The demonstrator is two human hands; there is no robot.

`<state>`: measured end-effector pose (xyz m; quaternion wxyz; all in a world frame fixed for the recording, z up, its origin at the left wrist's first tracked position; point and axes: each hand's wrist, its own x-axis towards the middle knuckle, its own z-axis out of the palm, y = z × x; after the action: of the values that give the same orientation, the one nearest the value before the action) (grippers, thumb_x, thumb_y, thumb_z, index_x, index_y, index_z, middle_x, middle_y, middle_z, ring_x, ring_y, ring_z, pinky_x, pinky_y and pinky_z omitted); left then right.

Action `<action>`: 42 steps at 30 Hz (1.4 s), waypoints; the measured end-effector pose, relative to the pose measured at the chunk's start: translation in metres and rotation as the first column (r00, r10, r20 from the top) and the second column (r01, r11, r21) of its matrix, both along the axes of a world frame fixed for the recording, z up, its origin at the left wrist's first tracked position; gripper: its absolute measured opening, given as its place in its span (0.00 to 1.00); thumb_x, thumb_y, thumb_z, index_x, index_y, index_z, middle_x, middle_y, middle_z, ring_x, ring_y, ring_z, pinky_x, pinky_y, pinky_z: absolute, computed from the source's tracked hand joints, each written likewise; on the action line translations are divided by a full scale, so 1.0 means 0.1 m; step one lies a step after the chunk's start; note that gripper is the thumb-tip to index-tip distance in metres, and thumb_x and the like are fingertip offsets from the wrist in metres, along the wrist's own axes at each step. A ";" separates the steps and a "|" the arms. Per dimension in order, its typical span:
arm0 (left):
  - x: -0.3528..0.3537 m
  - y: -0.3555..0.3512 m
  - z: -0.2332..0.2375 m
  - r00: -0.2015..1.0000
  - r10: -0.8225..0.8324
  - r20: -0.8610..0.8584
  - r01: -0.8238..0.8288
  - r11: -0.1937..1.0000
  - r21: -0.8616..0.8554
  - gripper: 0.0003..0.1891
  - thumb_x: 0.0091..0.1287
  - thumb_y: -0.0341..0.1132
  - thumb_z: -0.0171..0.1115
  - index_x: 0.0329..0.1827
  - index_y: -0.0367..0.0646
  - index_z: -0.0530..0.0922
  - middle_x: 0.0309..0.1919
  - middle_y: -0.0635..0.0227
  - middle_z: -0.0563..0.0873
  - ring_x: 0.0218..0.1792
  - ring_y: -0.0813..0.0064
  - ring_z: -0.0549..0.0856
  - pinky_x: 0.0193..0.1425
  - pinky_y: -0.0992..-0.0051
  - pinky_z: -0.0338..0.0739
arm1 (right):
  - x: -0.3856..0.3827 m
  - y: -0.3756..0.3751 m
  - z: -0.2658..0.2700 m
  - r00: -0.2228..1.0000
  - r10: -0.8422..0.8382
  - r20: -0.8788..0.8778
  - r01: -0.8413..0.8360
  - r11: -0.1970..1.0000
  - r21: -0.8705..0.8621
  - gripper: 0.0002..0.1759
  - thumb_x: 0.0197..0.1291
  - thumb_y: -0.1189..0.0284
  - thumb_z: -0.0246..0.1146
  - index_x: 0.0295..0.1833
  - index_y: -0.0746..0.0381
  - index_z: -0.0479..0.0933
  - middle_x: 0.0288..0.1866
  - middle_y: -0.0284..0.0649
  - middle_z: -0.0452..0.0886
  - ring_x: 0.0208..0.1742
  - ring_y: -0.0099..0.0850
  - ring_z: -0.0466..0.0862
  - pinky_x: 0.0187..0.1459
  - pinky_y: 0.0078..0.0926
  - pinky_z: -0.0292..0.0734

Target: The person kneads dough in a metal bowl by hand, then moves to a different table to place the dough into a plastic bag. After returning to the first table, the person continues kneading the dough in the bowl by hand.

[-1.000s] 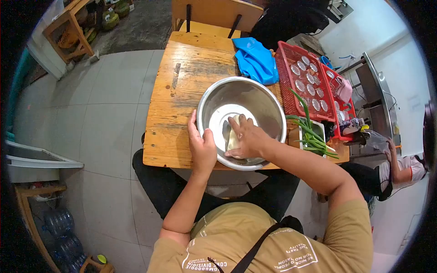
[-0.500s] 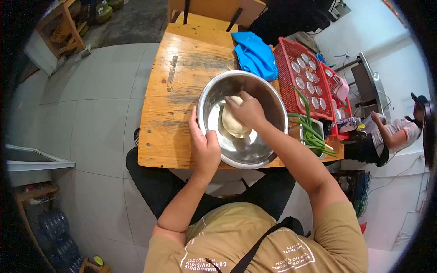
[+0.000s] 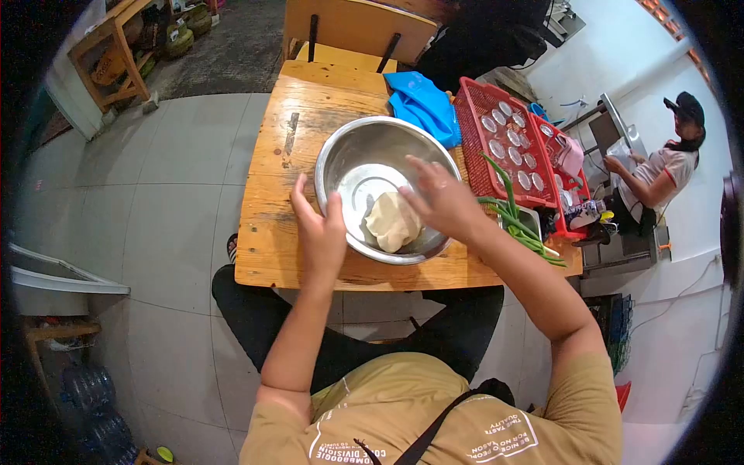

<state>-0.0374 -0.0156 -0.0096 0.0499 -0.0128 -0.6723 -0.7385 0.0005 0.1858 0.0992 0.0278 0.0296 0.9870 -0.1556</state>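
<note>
sitting just below the steel bowl [image 3: 356, 155], the person wears a tan shirt [image 3: 434, 399]. the left hand [image 3: 318, 239] is at the bowl's left rim, thumb and fingers parted about the edge; whether they press on the metal, i cannot tell. the right hand [image 3: 449, 205] is over the bowl's right side, fingers loosely spread, close to the dough [image 3: 393, 222]. that pale, uneven lump lies inside the bowl, on the near part of its bottom. under the bowl is a wooden table [image 3: 267, 248]. just right of the bowl, green onions [image 3: 511, 211] lie across a small metal container [image 3: 533, 220]. to the bowl's upper right, a red basket [image 3: 474, 155] holds clear round cups [image 3: 515, 155]. a crumpled blue bundle [image 3: 424, 108] lies behind the bowl; farther back is a wooden chair [image 3: 360, 35]. well apart to the bowl's right, another person [image 3: 659, 182] wears a dark cap [image 3: 687, 107].
</note>
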 end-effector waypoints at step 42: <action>-0.60 0.01 0.08 0.948 -0.313 -0.063 0.316 0.947 0.060 0.32 0.66 0.17 0.43 0.77 0.33 0.66 0.72 0.51 0.75 0.74 0.63 0.74 0.80 0.66 0.64 | -0.30 0.10 -0.07 0.931 0.307 0.198 -0.265 0.941 -0.213 0.22 0.68 0.52 0.68 0.60 0.53 0.86 0.52 0.43 0.89 0.52 0.40 0.88 0.53 0.37 0.82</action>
<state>-0.0975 -0.0143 -0.0015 -0.0504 -0.1377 -0.6342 -0.7591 -0.0299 0.1954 0.0922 0.1663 -0.0998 0.9524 -0.2353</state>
